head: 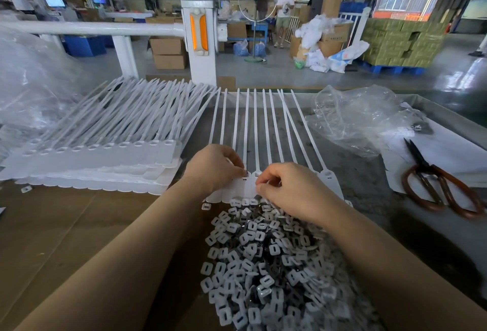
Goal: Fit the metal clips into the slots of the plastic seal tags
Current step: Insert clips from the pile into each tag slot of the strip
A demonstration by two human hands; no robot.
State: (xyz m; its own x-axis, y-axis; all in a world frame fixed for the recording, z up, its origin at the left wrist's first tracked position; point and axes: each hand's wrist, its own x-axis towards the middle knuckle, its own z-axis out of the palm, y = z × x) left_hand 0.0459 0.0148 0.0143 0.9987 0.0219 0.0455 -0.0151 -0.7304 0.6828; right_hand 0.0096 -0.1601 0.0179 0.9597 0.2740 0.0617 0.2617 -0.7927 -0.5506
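A strip of joined white plastic seal tags (242, 188) lies in front of me, its long tails (257, 125) running away across the table. My left hand (214, 166) pinches the strip at a tag head with curled fingers. My right hand (286, 189) has its fingers curled over the neighbouring tag head; whether a clip sits in its fingertips is hidden. A big heap of small metal clips (263, 259) with square holes lies just below both hands.
Stacked strips of seal tags (105, 154) lie at the left on brown cardboard (52, 225). Brown-handled scissors (434, 180) rest on white paper at the right. Crumpled clear plastic bags (361, 117) lie at back right and far left. A white railing post (200, 33) stands behind the table.
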